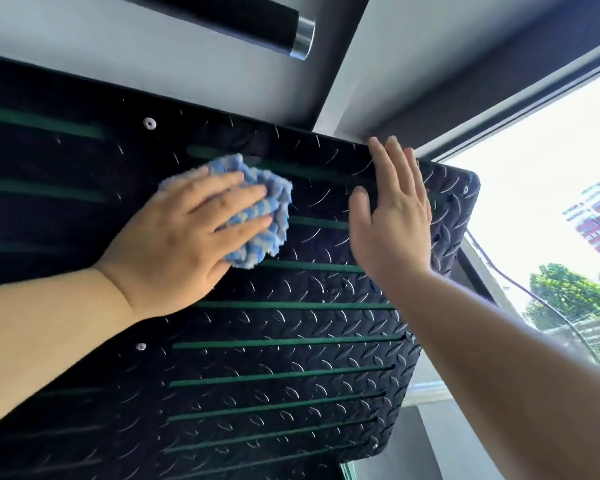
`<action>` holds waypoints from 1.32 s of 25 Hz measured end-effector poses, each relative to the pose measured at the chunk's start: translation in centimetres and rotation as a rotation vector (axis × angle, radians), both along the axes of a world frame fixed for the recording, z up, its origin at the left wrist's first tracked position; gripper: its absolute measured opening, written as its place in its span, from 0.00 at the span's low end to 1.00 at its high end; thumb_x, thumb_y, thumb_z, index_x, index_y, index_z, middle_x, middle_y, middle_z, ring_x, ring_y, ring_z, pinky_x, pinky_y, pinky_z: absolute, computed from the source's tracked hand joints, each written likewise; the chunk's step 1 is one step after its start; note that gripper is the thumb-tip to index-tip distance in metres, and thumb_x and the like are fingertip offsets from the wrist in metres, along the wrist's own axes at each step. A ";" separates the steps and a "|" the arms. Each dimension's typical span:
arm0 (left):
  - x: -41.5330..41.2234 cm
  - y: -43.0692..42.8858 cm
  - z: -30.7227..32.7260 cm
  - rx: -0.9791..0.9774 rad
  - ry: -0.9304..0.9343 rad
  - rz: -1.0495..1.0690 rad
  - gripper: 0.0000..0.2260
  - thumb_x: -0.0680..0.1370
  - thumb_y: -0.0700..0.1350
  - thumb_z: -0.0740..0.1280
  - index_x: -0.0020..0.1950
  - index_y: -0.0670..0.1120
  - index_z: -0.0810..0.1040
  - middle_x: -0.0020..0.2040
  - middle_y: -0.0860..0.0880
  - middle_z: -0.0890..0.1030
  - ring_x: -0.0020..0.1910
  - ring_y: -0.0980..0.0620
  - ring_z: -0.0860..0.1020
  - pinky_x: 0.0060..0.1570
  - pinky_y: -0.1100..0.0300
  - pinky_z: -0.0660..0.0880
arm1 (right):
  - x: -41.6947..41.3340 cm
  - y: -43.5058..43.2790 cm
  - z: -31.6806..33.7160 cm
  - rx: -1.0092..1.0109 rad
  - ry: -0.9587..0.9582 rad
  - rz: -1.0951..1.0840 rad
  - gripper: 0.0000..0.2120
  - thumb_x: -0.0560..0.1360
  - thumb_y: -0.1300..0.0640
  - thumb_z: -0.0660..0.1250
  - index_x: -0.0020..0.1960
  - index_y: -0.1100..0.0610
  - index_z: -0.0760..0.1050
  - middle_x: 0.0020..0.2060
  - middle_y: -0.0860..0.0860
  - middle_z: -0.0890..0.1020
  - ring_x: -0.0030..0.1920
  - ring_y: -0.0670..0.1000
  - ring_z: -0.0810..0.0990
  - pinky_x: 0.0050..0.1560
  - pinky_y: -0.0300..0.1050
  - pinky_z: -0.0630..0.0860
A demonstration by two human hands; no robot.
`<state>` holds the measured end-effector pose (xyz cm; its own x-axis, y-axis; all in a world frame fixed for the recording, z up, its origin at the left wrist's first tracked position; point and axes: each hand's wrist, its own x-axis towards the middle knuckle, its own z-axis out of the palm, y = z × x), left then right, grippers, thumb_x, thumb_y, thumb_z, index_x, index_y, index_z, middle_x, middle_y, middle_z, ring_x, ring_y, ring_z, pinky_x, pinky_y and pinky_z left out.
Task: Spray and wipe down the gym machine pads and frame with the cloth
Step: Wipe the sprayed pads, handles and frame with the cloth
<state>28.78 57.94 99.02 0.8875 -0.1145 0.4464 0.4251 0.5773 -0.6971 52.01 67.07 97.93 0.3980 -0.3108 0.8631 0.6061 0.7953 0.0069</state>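
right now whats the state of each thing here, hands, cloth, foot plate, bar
left hand, fingers flat, pressing the cloth onto the foot plate
right hand, open, fingers straight, resting on the foot plate near its top edge
cloth, bunched, pinned under the left hand
foot plate, tilted, both hands on it
bar, above the plate, untouched

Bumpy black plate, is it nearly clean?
Nothing looks finished: the black green-striped tread plate shows no wiped patch. Now the left hand presses the fluffy blue-and-white cloth near its top; the right hand lies flat beside. To do: lower stripes, black chrome-tipped handle.
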 end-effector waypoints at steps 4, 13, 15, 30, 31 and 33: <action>-3.8 3.6 -4.4 -0.204 0.201 0.298 0.25 0.83 0.37 0.42 0.64 0.46 0.78 0.68 0.49 0.73 0.67 0.47 0.69 0.73 0.50 0.54 | 0.3 0.6 -1.7 -0.043 -0.057 -0.071 0.28 0.79 0.51 0.55 0.77 0.42 0.52 0.78 0.42 0.50 0.77 0.44 0.45 0.76 0.45 0.44; 5.1 4.5 0.7 -0.027 0.029 -0.132 0.19 0.75 0.41 0.58 0.65 0.44 0.76 0.69 0.41 0.71 0.69 0.39 0.67 0.71 0.43 0.58 | 1.5 4.8 -5.5 -0.123 -0.080 -0.093 0.27 0.80 0.49 0.52 0.77 0.40 0.49 0.77 0.40 0.49 0.77 0.41 0.44 0.75 0.41 0.43; 5.0 6.9 -1.7 -0.167 0.125 -0.002 0.19 0.76 0.40 0.55 0.64 0.46 0.77 0.68 0.43 0.73 0.69 0.42 0.69 0.70 0.45 0.60 | 1.1 4.9 -6.1 -0.093 -0.110 -0.096 0.27 0.78 0.48 0.51 0.76 0.38 0.51 0.77 0.39 0.50 0.76 0.40 0.45 0.73 0.38 0.43; 9.1 6.2 0.0 -0.355 0.082 -0.240 0.19 0.72 0.40 0.63 0.62 0.42 0.65 0.69 0.41 0.72 0.69 0.42 0.70 0.70 0.46 0.63 | -0.3 5.5 -6.4 0.173 -0.151 0.017 0.30 0.72 0.50 0.62 0.74 0.45 0.62 0.74 0.47 0.63 0.71 0.46 0.62 0.72 0.40 0.57; 8.8 5.0 0.9 -0.268 0.060 -0.246 0.20 0.69 0.42 0.68 0.59 0.42 0.67 0.66 0.42 0.75 0.67 0.43 0.72 0.68 0.46 0.64 | -0.8 5.1 -5.6 0.199 -0.150 -0.007 0.30 0.71 0.51 0.64 0.73 0.47 0.64 0.73 0.49 0.65 0.68 0.49 0.64 0.70 0.42 0.61; 8.0 3.3 2.0 -0.160 0.021 -0.204 0.23 0.68 0.50 0.72 0.57 0.43 0.70 0.63 0.44 0.77 0.65 0.44 0.74 0.64 0.45 0.66 | -1.2 5.2 -4.5 0.245 -0.146 -0.143 0.28 0.70 0.55 0.64 0.70 0.49 0.70 0.67 0.54 0.71 0.60 0.54 0.69 0.62 0.49 0.70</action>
